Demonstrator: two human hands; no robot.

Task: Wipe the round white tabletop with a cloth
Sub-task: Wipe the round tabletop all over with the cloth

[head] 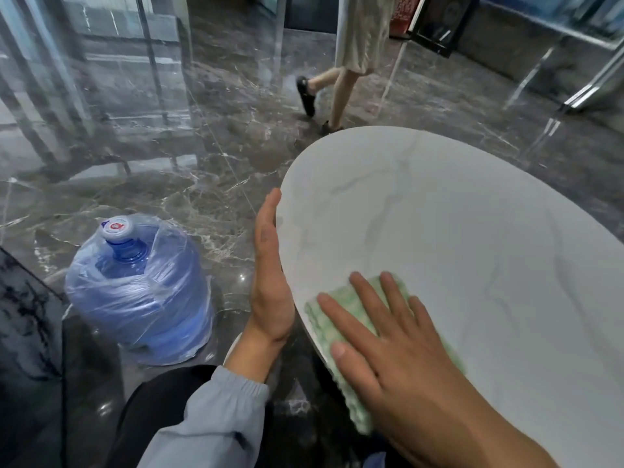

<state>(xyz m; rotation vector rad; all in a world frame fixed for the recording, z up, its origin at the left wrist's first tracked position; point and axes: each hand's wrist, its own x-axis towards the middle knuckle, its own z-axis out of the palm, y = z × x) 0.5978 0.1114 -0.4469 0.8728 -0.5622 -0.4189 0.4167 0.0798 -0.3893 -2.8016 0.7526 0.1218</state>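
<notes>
**Cloth at the lower-left rim, most of the top ahead of it**

Nearest me, in the lower right of the frame, the right hand (pixel 398 336) lies flat on a green checked cloth (pixel 322 327), fingers straight and spread, pressing it down rather than gripping it. The cloth sits on the white tabletop (pixel 456 214) right at its lower-left rim, one edge running along that rim. The left hand (pixel 270 271), at centre frame, is also unclenched: fingers straight and together, palm set against the rim just beside the cloth, holding nothing.

As for progress, I judge the wiping is under way but cannot say how much is done. The surface looks evenly clean, with only grey veining, no damp streaks or dirt to separate wiped from unwiped. The broad stretch toward the upper right lies well apart from the cloth.

The tabletop's right side is cut off by the frame edge, and its base is hidden. Much of the cloth is under the hand, and its lower end is blurred. I cannot see the left thumb.
</notes>
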